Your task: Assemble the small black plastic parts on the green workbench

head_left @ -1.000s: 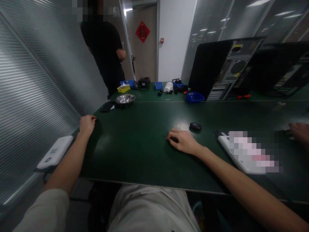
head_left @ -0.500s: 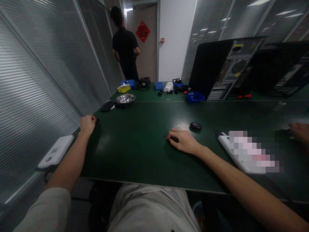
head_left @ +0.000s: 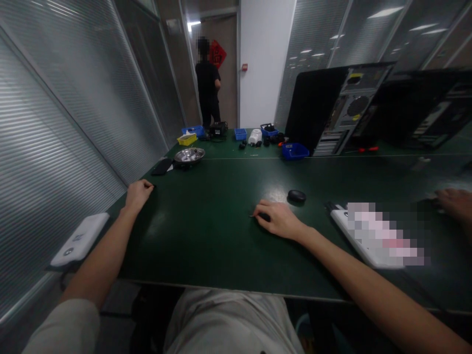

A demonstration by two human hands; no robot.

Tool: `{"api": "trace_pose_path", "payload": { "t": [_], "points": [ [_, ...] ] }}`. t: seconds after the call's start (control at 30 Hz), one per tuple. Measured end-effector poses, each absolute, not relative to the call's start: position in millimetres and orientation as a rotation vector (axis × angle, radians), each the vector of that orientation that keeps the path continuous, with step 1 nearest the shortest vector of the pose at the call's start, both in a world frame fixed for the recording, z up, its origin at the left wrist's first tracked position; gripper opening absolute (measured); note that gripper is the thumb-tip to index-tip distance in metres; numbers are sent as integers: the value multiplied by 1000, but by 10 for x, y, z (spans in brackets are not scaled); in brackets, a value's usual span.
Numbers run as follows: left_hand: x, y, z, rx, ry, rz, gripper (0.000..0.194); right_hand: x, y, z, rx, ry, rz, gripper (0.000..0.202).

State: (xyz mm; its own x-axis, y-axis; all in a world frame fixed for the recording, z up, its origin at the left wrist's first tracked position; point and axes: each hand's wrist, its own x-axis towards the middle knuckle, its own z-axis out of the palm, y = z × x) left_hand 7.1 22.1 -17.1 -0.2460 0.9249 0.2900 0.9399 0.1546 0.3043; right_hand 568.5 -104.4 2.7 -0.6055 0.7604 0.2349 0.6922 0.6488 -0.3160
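Note:
Over the left side of the green table, my left hand (head_left: 138, 195) is closed in a pinch on a small dark object (head_left: 154, 186), too small to name. My right hand (head_left: 277, 219) rests near the table's middle, thumb and fingers pinched together. From its fingertips a thin pale tip (head_left: 251, 216) points left; the rest of it is hidden by the fingers. Just beyond that hand sits a black computer mouse (head_left: 297, 196), apart from it. A shiny metal dish (head_left: 189, 156) with small items in it stands past my left hand, beside a flat black object (head_left: 162, 166).
White flat devices lie at left (head_left: 80, 239) and right (head_left: 356, 241), the right one partly blurred. Blue trays (head_left: 295, 151), a yellow tray (head_left: 187, 139) and a computer tower (head_left: 324, 108) stand at the back. Another person's hand (head_left: 455, 200) is at far right; a person (head_left: 208, 88) stands by the door.
My left hand has shifted slightly right, still pinching. My right hand keeps its place and grip. The person at the back has moved closer to the door. The view has tilted a little.

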Motion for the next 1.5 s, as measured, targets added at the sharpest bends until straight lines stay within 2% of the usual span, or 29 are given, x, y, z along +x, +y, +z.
{"api": "trace_pose_path", "payload": {
  "t": [0.13,0.23,0.47,0.57,0.73,0.93,1.23,1.5],
  "points": [
    [292,220,-122,-1915,-2340,-742,23,5680,-1045,14,-1155,-2515,266,14],
    [764,133,-4,-2124,-2216,-907,23,5673,-1051,8,-1168,-2503,269,13],
    [2498,-515,38,-3201,-1427,-1096,24,5625,-1072,-44,-1122,-2371,338,12],
    [2919,-722,-109,-3385,-1234,-1083,19,5597,-1086,-58,-1119,-2331,337,12],
    [2991,-760,-225,-3335,-1309,-1076,16,5577,-1094,-57,-1164,-2364,305,10],
    [2968,-764,-188,-3313,-1368,-1096,30,5560,-1099,-51,-1181,-2378,297,11],
    [2959,-782,-205,-3345,-1248,-1153,19,5511,-1115,-73,-1114,-2388,270,11],
    [2969,-805,-198,-3305,-1185,-1143,16,5471,-1118,-90,-1061,-2400,306,13]
  ]
}}
